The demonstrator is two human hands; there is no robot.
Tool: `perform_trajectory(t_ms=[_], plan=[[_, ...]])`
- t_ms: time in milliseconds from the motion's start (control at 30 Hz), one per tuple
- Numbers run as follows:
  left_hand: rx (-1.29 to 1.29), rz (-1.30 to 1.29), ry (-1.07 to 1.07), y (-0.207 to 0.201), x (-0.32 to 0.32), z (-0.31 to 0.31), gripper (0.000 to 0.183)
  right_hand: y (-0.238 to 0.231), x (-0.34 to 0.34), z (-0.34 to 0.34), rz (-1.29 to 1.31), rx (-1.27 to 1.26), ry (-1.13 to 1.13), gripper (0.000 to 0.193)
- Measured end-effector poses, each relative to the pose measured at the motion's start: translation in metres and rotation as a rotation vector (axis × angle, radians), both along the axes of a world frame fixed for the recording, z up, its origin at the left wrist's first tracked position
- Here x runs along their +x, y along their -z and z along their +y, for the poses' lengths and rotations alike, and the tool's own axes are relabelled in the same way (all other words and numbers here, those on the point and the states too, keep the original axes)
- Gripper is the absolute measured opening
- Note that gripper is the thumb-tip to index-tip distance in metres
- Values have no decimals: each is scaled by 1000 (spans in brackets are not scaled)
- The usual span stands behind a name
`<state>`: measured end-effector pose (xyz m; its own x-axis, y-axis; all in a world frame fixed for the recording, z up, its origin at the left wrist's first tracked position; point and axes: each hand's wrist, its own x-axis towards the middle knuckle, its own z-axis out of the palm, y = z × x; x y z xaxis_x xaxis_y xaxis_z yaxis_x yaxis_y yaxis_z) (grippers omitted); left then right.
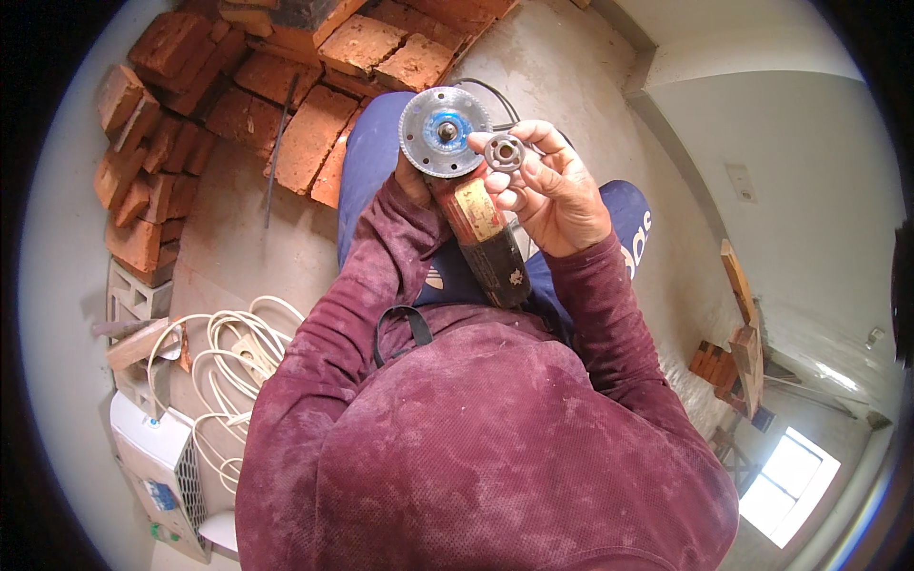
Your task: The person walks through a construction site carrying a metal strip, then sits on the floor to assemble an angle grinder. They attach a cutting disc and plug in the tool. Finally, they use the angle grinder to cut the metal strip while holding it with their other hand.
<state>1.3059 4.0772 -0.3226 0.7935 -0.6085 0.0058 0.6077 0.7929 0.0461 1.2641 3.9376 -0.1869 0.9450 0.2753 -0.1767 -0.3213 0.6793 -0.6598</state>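
Observation:
An angle grinder (pixel 479 217) with a worn red and black body lies across my lap, its head pointing away from me. On its spindle sits a round grey cutting disc (pixel 415 133) with small holes and a blue centre; the bare spindle tip shows in the middle. My left hand (pixel 412 179) is closed around the grinder's head under the disc, its fingers mostly hidden. Between thumb and fingers of my right hand (pixel 554 193) I pinch a round metal flange nut (pixel 504 152), just right of the disc and apart from the spindle.
Stacked red bricks (pixel 357 46) fill the far left, with a thin metal rod (pixel 276 157) leaning there. A coiled white extension cable (pixel 224 366) lies on the floor at left, near a white appliance (pixel 157 466). A dark cord (pixel 495 93) runs beyond the grinder. Wooden boards (pixel 745 314) stand at right.

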Motion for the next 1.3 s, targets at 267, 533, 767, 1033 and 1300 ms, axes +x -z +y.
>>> perform_trajectory(t_ms=[267, 533, 767, 1033, 1300], plan=[[-243, -95, 98, -13, 1, -1, 72, -11, 4, 6, -118, -389, 17, 42], [162, 1, -57, -26, -5, 2, 64, -17, 21, 15, -767, -1345, 147, 32], [340, -278, -138, -27, -5, 7, 57, -10, 40, 23, -1036, -1523, 62, 31], [44, -74, -53, -8, 2, 1, 57, -5, 42, 24, -1022, -1629, 41, 31], [194, -124, -114, -19, 0, 2, 60, -5, 47, 24, -1111, -1719, 76, 33]])
